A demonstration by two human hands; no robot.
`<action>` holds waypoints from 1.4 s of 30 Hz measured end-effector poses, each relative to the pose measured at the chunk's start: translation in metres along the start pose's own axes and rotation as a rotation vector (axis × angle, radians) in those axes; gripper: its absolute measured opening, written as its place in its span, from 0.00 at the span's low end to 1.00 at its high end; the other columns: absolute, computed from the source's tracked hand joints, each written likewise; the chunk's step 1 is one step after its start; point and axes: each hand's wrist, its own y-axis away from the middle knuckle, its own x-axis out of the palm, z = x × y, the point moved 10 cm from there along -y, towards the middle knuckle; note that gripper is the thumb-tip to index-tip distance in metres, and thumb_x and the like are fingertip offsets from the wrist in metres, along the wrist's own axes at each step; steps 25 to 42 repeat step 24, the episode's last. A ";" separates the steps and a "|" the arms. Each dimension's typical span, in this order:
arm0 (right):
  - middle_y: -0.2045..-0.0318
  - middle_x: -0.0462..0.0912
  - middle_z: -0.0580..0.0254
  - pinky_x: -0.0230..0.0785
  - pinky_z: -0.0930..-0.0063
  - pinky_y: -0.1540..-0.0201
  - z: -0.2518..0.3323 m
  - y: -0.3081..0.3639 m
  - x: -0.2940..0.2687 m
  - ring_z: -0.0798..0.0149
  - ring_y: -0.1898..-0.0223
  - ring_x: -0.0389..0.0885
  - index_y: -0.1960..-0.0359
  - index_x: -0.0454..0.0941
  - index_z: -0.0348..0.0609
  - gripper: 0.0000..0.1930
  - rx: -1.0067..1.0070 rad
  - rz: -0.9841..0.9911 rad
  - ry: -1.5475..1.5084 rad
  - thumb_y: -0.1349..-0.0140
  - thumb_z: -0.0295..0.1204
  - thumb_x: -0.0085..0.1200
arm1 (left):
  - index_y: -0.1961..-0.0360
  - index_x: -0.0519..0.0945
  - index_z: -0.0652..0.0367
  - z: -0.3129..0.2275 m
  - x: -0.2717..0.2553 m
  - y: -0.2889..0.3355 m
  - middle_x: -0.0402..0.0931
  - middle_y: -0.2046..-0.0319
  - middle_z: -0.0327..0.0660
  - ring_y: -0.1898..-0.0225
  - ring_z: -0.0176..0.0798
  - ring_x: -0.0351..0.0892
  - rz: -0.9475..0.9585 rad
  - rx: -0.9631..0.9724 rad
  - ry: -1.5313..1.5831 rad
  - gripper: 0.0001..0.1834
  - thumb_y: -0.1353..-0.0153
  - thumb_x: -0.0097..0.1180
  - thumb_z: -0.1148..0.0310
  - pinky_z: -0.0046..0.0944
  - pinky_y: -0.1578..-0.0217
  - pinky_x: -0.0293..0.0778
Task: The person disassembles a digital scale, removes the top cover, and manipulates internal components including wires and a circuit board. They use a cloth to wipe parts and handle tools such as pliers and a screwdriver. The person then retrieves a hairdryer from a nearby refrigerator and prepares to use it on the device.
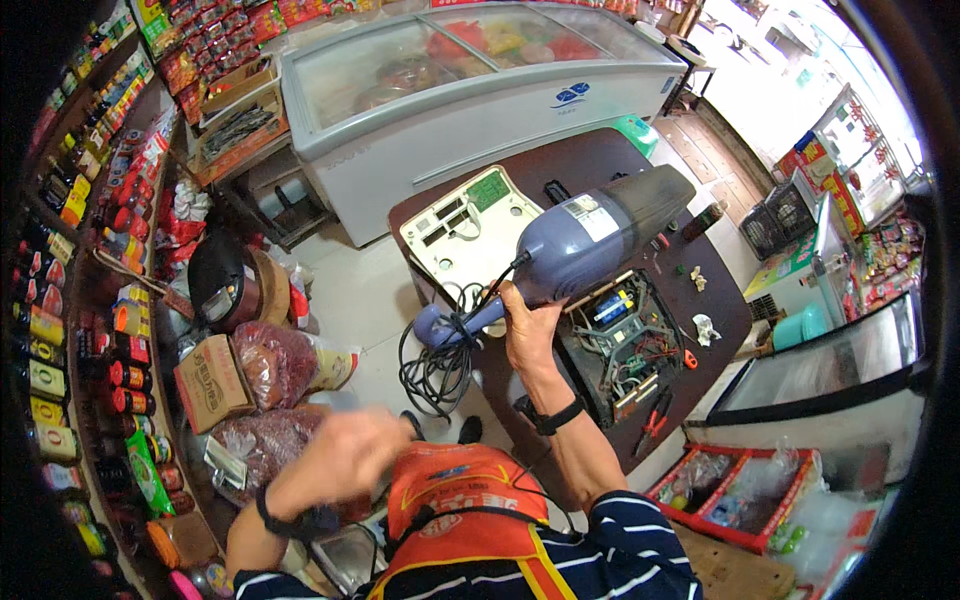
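Note:
My right hand [530,325] grips a blue-grey hair dryer [575,245] near the joint of its handle and body. The dryer's wide dark nozzle points up and right, and a black cord [440,375] hangs looped and bundled around the handle. Below the dryer on the dark table lies an opened black device housing [625,350] with circuit boards, wires and a metal frame showing. A cream cover [465,230] with a green board lies beyond the dryer's handle. My left hand [360,445], smeared by motion, is raised near my orange apron, apart from the table.
Red-handled pliers [655,425], a crumpled white tissue [706,329] and small parts lie on the brown table [725,300]. A glass-topped chest freezer [480,110] stands behind it. At left are stocked shelves, a cardboard box [213,382] and bulging bags [272,365] on the floor.

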 end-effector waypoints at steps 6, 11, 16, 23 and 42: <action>0.54 0.84 0.58 0.84 0.61 0.51 0.009 0.025 0.020 0.60 0.55 0.88 0.30 0.60 0.43 0.38 0.085 0.214 0.093 0.35 0.21 0.73 | 0.58 0.86 0.63 0.063 -0.122 -0.002 0.84 0.69 0.38 0.66 0.38 0.82 -0.736 -0.252 0.622 0.13 0.21 0.58 0.65 0.41 0.62 0.77; 0.49 0.81 0.57 0.85 0.64 0.52 0.012 0.011 0.045 0.61 0.54 0.86 0.29 0.58 0.46 0.39 0.041 0.045 0.037 0.35 0.13 0.68 | 0.51 0.87 0.61 -0.009 0.094 0.044 0.88 0.59 0.52 0.59 0.62 0.87 0.723 0.262 0.333 0.13 0.24 0.58 0.62 0.53 0.57 0.83; 0.50 0.81 0.60 0.87 0.52 0.45 0.015 0.004 0.044 0.58 0.49 0.86 0.37 0.72 0.41 0.21 0.330 0.065 -0.454 0.27 0.20 0.65 | 0.57 0.91 0.56 0.258 0.092 0.094 0.90 0.59 0.53 0.56 0.60 0.90 0.375 -0.682 -0.108 0.13 0.37 0.65 0.60 0.55 0.55 0.83; 0.50 0.83 0.59 0.83 0.58 0.44 0.025 0.012 0.003 0.62 0.51 0.85 0.39 0.77 0.36 0.21 0.468 0.163 -0.349 0.28 0.29 0.70 | 0.60 0.85 0.66 0.318 -0.266 0.219 0.87 0.60 0.57 0.57 0.59 0.85 -1.358 -0.426 -0.551 0.18 0.21 0.53 0.60 0.53 0.57 0.77; 0.49 0.83 0.58 0.83 0.59 0.45 0.028 0.007 -0.009 0.62 0.50 0.85 0.38 0.76 0.35 0.23 0.393 0.155 -0.245 0.28 0.30 0.70 | 0.60 0.85 0.66 0.325 -0.265 0.221 0.87 0.60 0.57 0.57 0.59 0.85 -1.384 -0.383 -0.562 0.18 0.21 0.53 0.60 0.53 0.57 0.77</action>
